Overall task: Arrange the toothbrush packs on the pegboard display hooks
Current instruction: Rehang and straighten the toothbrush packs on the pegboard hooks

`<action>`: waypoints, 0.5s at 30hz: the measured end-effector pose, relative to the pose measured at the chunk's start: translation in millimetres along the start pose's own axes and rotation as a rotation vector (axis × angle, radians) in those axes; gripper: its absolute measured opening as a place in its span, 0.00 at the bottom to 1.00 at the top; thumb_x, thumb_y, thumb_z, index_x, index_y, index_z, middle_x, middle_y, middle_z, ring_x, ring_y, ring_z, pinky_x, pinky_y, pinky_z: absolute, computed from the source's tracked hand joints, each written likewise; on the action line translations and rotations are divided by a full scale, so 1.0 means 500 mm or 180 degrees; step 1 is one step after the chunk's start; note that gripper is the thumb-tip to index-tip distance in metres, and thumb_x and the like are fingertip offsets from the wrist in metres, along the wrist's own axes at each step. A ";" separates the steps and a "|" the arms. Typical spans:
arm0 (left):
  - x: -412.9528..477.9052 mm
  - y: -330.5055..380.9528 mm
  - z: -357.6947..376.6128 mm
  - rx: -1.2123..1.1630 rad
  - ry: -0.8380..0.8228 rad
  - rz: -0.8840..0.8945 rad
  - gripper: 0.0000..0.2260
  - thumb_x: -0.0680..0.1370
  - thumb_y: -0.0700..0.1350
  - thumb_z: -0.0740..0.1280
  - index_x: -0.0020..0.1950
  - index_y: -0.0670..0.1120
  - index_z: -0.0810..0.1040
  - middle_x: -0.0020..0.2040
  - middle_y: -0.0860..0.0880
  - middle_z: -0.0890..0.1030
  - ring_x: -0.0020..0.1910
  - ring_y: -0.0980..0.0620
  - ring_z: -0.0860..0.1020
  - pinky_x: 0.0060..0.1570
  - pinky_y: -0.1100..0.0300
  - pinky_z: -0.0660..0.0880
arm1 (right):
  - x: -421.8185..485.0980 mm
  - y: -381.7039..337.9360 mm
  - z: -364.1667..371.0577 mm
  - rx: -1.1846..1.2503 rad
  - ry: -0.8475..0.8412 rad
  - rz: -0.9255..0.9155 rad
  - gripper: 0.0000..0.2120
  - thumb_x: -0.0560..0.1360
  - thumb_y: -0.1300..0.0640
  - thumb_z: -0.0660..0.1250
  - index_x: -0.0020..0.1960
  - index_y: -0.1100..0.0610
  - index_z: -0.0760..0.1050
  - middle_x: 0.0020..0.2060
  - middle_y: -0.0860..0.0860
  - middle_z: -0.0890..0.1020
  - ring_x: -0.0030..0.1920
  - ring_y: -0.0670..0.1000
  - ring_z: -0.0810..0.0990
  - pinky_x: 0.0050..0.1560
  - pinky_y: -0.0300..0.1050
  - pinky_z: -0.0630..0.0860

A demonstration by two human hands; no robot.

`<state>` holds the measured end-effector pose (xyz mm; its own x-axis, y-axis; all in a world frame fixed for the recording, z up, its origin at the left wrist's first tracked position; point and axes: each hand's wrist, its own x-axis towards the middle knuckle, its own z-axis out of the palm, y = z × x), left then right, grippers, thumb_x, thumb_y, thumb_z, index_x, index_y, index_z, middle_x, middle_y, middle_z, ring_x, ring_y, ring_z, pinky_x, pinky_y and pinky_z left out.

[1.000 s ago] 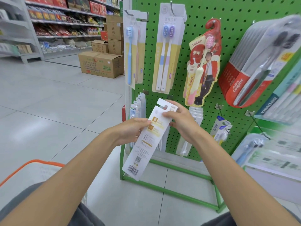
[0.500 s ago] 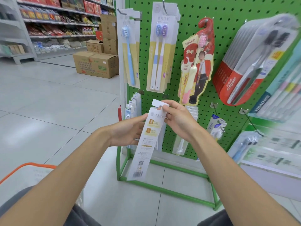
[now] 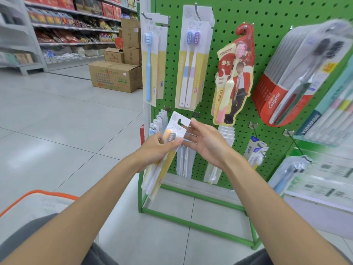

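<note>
finding: the left hand [image 3: 158,148] grips the toothbrush pack [image 3: 164,173] near its upper end, with the thumb pressed across the blister. the right hand [image 3: 206,144] is released, fingers straight and spread, just behind the pack's header. whether it touches the card cannot be told. the pack is held in the air, tilted, in front of the lower row of the green pegboard [image 3: 219,16], and is not yet on any hook.

risks: a long, thin card is held by one hand only. its free lower end may swing into the hung packs [image 3: 183,161] behind it and knock them askew. the hang slot in the header is small, so a tilted approach would likely miss the hook tip and bend or tear the card. the slick blister may slide under the thumb.

materials: the pack is stiff printed card, white and yellow, with a clear moulded bubble over an orange brush head. the pegboard looks like painted perforated sheet with regular round holes. the hooks [image 3: 196,6] are thin wire. neighbouring packs are glossy flat rectangles. the red pack [image 3: 235,73] is cut to a curved figure shape.
</note>
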<state>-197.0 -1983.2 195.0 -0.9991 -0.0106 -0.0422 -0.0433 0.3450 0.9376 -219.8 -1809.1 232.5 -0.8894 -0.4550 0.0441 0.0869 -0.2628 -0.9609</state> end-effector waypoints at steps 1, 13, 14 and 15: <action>0.005 -0.005 -0.001 0.0012 0.0144 0.0108 0.27 0.70 0.66 0.69 0.57 0.45 0.76 0.45 0.53 0.77 0.43 0.56 0.75 0.43 0.61 0.72 | 0.000 0.000 -0.001 -0.0018 0.0055 -0.0046 0.14 0.83 0.55 0.59 0.58 0.61 0.79 0.51 0.57 0.85 0.51 0.55 0.83 0.58 0.50 0.80; 0.006 0.059 -0.024 -0.0161 0.0004 0.0449 0.17 0.78 0.58 0.67 0.63 0.51 0.75 0.53 0.52 0.82 0.51 0.54 0.81 0.48 0.58 0.77 | 0.017 -0.046 0.008 -0.1278 0.0384 -0.0346 0.10 0.79 0.65 0.64 0.58 0.64 0.80 0.47 0.55 0.85 0.45 0.51 0.84 0.48 0.43 0.83; 0.005 0.073 -0.031 -0.0269 0.0063 0.0541 0.14 0.80 0.54 0.65 0.62 0.50 0.76 0.54 0.51 0.82 0.51 0.53 0.81 0.49 0.57 0.78 | 0.018 -0.051 0.014 -0.1391 0.0376 -0.0365 0.09 0.80 0.65 0.64 0.58 0.64 0.80 0.46 0.54 0.85 0.43 0.50 0.84 0.47 0.42 0.83; 0.002 0.088 -0.040 -0.0334 0.0153 0.0646 0.10 0.81 0.51 0.64 0.60 0.49 0.76 0.54 0.49 0.83 0.51 0.51 0.82 0.51 0.55 0.79 | 0.017 -0.059 0.023 -0.1499 0.0366 -0.0387 0.09 0.80 0.65 0.64 0.57 0.64 0.80 0.45 0.54 0.84 0.42 0.49 0.83 0.46 0.41 0.82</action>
<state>-200.1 -1986.7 242.8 -0.9863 0.0034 0.1650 0.1608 0.2453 0.9560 -224.8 -1814.8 264.2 -0.9265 -0.3412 0.1586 -0.2091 0.1165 -0.9709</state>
